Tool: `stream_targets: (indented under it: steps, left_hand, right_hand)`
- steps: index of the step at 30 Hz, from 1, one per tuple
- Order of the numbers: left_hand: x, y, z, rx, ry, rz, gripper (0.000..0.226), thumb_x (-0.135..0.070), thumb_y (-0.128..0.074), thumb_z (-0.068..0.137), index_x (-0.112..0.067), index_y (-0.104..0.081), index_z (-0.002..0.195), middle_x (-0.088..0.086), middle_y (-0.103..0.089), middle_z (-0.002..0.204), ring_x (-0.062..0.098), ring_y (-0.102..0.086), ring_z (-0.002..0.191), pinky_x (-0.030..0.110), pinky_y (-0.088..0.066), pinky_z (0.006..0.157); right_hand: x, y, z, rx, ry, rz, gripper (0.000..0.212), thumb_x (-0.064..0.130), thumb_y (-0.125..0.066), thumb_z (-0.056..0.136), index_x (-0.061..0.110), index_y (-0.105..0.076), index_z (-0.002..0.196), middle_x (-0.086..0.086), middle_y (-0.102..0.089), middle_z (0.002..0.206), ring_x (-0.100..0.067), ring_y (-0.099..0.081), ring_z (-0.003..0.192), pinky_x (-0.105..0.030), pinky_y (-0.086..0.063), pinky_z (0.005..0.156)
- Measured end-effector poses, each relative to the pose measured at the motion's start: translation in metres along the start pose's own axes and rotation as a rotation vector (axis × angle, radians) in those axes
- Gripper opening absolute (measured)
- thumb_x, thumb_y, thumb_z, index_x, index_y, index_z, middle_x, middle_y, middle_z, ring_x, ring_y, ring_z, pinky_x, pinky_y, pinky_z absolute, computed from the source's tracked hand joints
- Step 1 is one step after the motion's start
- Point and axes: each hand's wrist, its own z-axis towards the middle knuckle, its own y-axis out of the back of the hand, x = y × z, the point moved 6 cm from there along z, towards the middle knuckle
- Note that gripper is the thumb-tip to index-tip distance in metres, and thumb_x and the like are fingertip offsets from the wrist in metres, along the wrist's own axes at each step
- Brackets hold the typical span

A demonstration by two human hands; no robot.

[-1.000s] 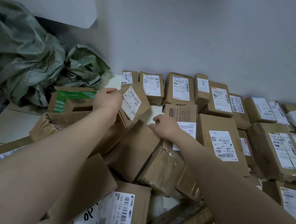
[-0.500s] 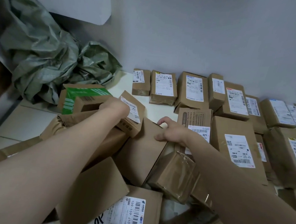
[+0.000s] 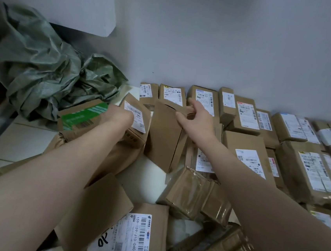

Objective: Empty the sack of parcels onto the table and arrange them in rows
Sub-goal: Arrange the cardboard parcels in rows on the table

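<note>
Hands are apart and both busy: the right hand (image 3: 197, 121) has thumb and fingers pinched over the top edge of a plain brown box (image 3: 164, 139) that stands on end, tilted. The left hand (image 3: 120, 116), at nine o'clock of it, lies on a small labelled box (image 3: 135, 120), knuckles to the camera and fingers out of sight; grip or mere rest, I cannot tell. By the layout, the step in hand looks like slotting these two into the second row. The way to do it well seems plain enough: lay the brown box flat, and turn it label-up if a label is hiding on the far face. Then butt it square against the labelled parcel (image 3: 247, 154) at three o'clock, just in front of the back row (image 3: 204, 97) that runs along the wall (image 3: 230, 40) at twelve. One box per hand, set down rather than dropped, edges parallel to that wall. Further out, ranked parcels (image 3: 309, 171) run off to two and three o'clock, labels up. White worktop (image 3: 147, 174) shows at six o'clock of the brown box. Nearer the camera, a loose heap (image 3: 129, 232) at six o'clock of the view lies every which way, yet to be sorted. The sack (image 3: 44, 67), green and woven-looking, lies crumpled and slack at ten o'clock, emptied by the look of it.
</note>
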Motion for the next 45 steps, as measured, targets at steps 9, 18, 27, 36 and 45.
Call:
stream_targets:
  steps: [9,18,27,36,45]
  left_hand:
    - [0.010,0.004,-0.007,-0.021,0.062,0.061,0.043,-0.020,-0.047,0.091,-0.006,-0.052,0.131,0.016,-0.057,0.128,0.034,-0.056,0.111,0.037,-0.048,0.074]
    - [-0.004,-0.006,-0.054,0.004,-0.100,0.412,0.068,-0.027,-0.055,0.088,-0.023,-0.027,0.149,0.012,-0.015,0.156,0.031,-0.015,0.143,0.041,-0.016,0.116]
    - [-0.040,-0.053,-0.168,0.162,-0.621,0.370,0.020,-0.034,-0.055,0.092,-0.020,-0.069,0.085,0.005,-0.069,0.103,0.028,-0.062,0.100,0.031,-0.045,0.070]
    - [-0.011,-0.117,-0.292,0.290,-0.610,0.268,0.012,-0.029,-0.066,0.082,-0.029,-0.055,0.077,-0.006,-0.064,0.097,0.020,-0.060,0.094,0.027,-0.047,0.076]
    - [0.038,-0.191,-0.399,0.472,-0.307,0.298,0.026,-0.025,-0.059,0.088,-0.007,-0.066,0.105,0.007,-0.065,0.104,0.027,-0.064,0.099,0.035,-0.054,0.080]
  right_hand:
    - [0.014,-0.014,-0.048,0.288,0.604,-0.581,0.047,0.002,-0.069,0.068,0.020,-0.057,0.111,0.003,-0.050,0.110,-0.017,-0.037,0.103,-0.034,-0.044,0.082]
    - [-0.032,-0.005,-0.080,0.284,0.225,-0.584,0.029,0.010,-0.050,0.095,0.018,-0.073,0.112,-0.006,-0.059,0.117,-0.024,-0.043,0.116,-0.032,-0.041,0.098]
    - [-0.048,0.072,-0.153,0.170,0.084,-0.571,0.021,0.019,-0.059,0.093,0.019,-0.074,0.108,-0.002,-0.069,0.112,-0.022,-0.057,0.110,-0.025,-0.040,0.087]
    - [-0.116,0.172,-0.227,0.119,-0.250,-0.429,0.020,0.027,-0.058,0.095,0.020,-0.068,0.111,0.001,-0.068,0.115,-0.020,-0.062,0.107,-0.029,-0.049,0.087]
    - [-0.208,0.237,-0.321,0.359,-0.587,-0.090,0.032,0.038,-0.048,0.100,0.016,-0.056,0.122,-0.004,-0.055,0.108,-0.018,-0.054,0.088,-0.039,-0.060,0.073]
